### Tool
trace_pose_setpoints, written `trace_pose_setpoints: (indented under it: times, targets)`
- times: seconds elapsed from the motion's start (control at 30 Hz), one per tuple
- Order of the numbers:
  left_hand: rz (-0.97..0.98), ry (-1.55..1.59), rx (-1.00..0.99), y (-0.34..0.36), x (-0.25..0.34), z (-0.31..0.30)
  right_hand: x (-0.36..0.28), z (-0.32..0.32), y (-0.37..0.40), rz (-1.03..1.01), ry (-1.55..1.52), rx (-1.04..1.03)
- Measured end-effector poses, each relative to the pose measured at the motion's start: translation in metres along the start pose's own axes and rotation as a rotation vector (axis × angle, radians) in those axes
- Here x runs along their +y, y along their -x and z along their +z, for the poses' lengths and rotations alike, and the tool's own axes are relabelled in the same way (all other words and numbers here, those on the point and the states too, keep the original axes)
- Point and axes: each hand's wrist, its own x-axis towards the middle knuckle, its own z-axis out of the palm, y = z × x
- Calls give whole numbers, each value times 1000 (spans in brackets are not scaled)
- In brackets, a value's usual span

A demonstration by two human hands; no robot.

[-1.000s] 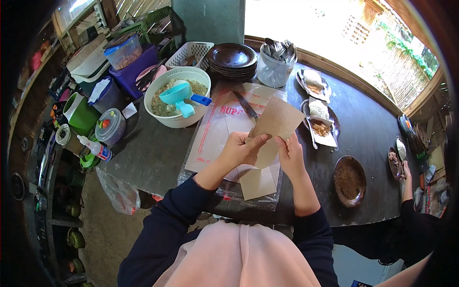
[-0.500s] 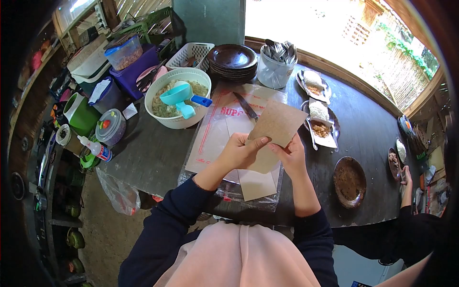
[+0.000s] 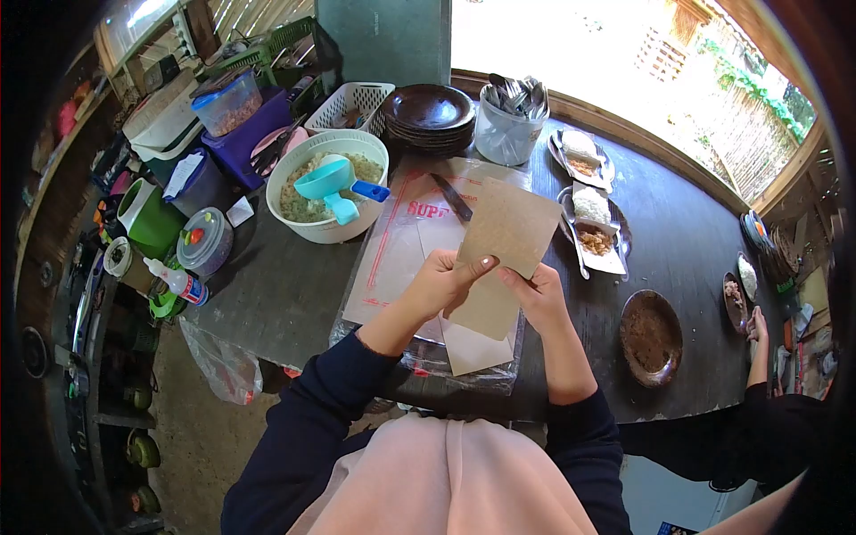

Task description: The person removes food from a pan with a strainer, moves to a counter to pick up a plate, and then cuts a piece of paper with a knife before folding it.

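Note:
My left hand (image 3: 452,283) is closed on brown paper sheets (image 3: 510,226), with its thumb over their left side. My right hand (image 3: 535,299) pinches the same sheets from the right. One sheet stands up above my hands and another part hangs below them. Under them lies a plastic-wrapped stack of paper (image 3: 392,241) with red print. A knife (image 3: 451,196) rests on the stack, its lower end hidden by the raised sheet. Another cut sheet (image 3: 473,352) lies at the stack's near edge.
Left of the stack stands a tub of food (image 3: 327,230) with turquoise scoops. Behind are dark plates (image 3: 430,109) and a cutlery bucket (image 3: 510,134). To the right are served plates (image 3: 592,223), an empty brown plate (image 3: 651,339) and another person's hand (image 3: 758,325).
The upper sheet has turned more upright, and the lower sheet shows more below my hands. The view has shifted slightly.

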Motion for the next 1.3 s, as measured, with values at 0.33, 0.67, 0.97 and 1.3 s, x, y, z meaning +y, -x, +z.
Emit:
trace_pose_setpoints:
  times: [0.33,0.67,0.97,1.3]
  targets:
    - [92,-52,60,-4,7,-6,-1,0,-1,-3,24,10]
    - [199,-87,87,-6,9,-6,-4,-3,-2,-1,50,15]
    - [204,-62,83,-6,6,-5,-6,-2,-3,29,-70,87]
    - [297,121,194,-11,1,-3,-5,2,-6,-35,-49,179]
